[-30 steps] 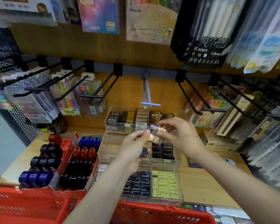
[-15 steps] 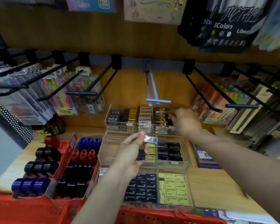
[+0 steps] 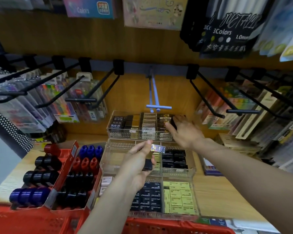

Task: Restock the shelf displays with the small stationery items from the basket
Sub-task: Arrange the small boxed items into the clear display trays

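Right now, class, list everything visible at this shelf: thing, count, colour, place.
Clear trays: three tiers, centre shelf, holding black and yellow small boxes.
Holographic packet: one, pinched in left hand.
Black box: one, in left palm.
Red display boxes: two, left, with red, blue, black round items.
Hooks: several black, one blue, on back rail.
Hanging pen packs: many, both sides.
Red basket: one, bottom edge.
Left hand: holding items.
Right hand: reaching into top tray.
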